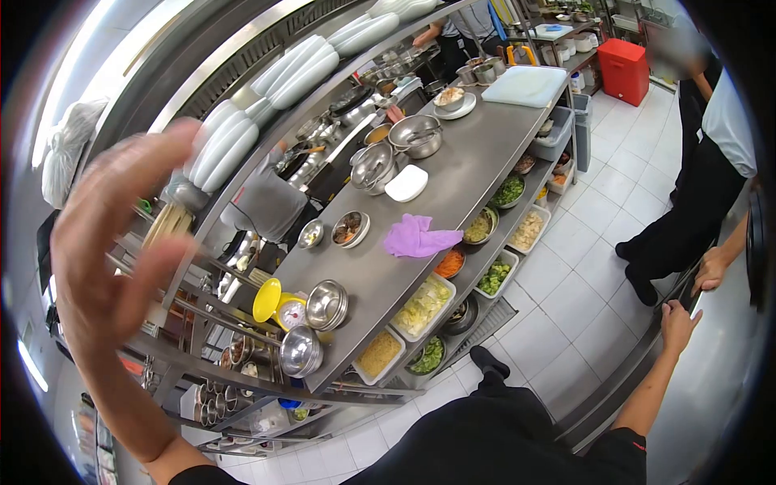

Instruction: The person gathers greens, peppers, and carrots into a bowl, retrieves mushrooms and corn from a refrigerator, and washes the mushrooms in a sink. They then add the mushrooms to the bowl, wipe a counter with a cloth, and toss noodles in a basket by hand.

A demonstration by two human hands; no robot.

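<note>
My left hand (121, 234) is raised large at the left, slightly blurred, its fingers apart and curved with nothing between them. Behind it, stacked white dishes (230, 145) lie on the upper shelf. At the lower right, my right hand (679, 326) rests by the edge of a steel counter (711, 380), fingers apart, holding nothing. A co-worker's hand (711, 269) leans on the same edge just beyond it. On the steel table (356, 279) lie a purple cloth (419, 236), a white plate (406, 183), metal bowls (327, 305) and a yellow scale (291, 311).
Containers of cut vegetables (423, 307) fill the shelf under the table. A white cutting board (525, 86) lies at its far end. A person in black trousers (695, 202) stands at the right on the tiled floor (558, 295). A red bin (622, 71) stands farther back.
</note>
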